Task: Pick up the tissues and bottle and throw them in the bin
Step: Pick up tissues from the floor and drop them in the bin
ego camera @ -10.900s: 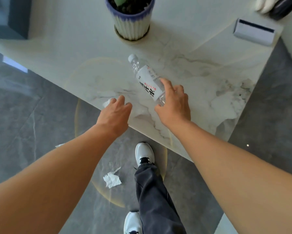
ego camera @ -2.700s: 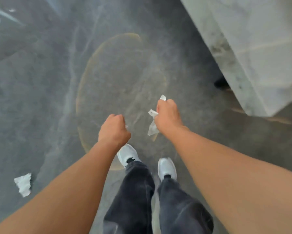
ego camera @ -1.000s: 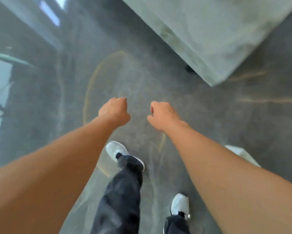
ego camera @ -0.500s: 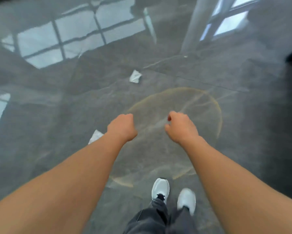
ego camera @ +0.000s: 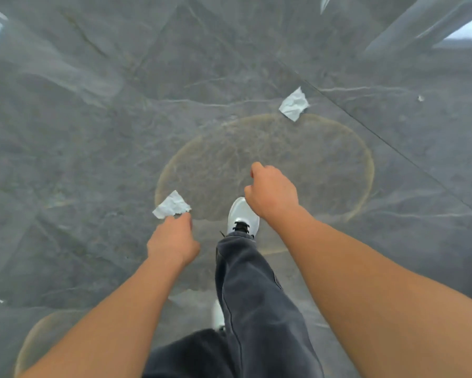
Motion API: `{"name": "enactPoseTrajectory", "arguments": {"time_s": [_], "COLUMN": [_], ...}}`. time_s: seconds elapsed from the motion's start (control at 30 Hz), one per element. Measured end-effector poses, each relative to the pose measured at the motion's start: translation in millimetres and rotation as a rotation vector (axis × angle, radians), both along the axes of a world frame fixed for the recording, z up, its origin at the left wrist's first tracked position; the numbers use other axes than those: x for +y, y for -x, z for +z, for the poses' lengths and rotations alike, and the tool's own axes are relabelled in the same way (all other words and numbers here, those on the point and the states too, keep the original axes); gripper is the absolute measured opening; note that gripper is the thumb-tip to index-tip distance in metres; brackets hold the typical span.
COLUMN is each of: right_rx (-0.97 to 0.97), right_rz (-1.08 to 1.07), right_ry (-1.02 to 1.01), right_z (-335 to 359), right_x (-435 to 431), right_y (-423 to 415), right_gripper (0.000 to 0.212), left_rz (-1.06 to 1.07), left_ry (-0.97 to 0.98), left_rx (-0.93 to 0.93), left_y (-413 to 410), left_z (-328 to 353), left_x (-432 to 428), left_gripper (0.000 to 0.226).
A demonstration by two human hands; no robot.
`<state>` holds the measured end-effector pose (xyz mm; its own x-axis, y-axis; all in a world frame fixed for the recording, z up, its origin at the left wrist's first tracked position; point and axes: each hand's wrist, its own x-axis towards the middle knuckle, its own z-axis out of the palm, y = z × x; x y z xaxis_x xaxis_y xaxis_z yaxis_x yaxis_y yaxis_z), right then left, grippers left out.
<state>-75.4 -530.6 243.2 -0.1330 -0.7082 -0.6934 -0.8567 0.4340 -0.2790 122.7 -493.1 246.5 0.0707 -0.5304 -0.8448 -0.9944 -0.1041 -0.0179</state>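
Head view: left hand [ego camera: 172, 241] hides its grip beside tissue [ego camera: 172, 205]; right hand [ego camera: 273, 192] fisted.

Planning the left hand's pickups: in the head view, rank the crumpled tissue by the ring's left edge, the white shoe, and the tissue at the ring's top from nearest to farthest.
1. Crumpled white tissue, just ahead of the left hand.
2. White shoe, to its right.
3. Far white tissue, ahead and right.

Left hand [ego camera: 172, 241] has dropped lower and now reaches just short of a tissue [ego camera: 171, 205] on the floor [ego camera: 65, 159], fingertips at its near edge (contact unclear). Right hand [ego camera: 271, 193] sits higher, loosely curled. Second tissue [ego camera: 294, 104] now shows farther right. One shoe [ego camera: 242, 215] has stepped forward.
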Motion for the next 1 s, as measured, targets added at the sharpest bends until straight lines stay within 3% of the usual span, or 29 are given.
{"name": "enactPoseTrajectory", "arguments": {"time_s": [0.1,0.3,0.53,0.67,0.8,1.0], "right_rx": [0.008,-0.028,0.116,0.138,0.221,0.360], "right_rz": [0.054,-0.002,-0.100,-0.143,-0.069,0.001], "right_ry": [-0.058,-0.160,-0.136,-0.092,-0.141,-0.109], "right_z": [-26.6,-31.2,-58.4,-105.1,-169.3,-257.2], "right_x": [-20.1,-44.4,-91.8,-113.3,-130.3,-146.2], "right_y": [-8.8,-12.3,23.0,33.4,66.7,106.1], "right_gripper": [0.016,0.038,0.056,0.055,0.050,0.073], "left_rz": [0.028,0.167,0.327,0.463,0.668,0.742], "left_ry": [-0.009,-0.093,-0.018,0.052,0.102,0.217], "left_rx": [0.005,-0.029,0.013,-0.023,-0.123,-0.277], "left_y": [-9.8,-10.7,13.4,25.7,29.1,22.3], "left_z": [-19.5,-21.2,-54.8,-104.9,-172.1,-268.5], "left_x": [-17.1,-25.8,-34.7,-37.0,-39.8,-39.5], "left_gripper": [0.030,0.035,0.046,0.052,0.072,0.085]}}
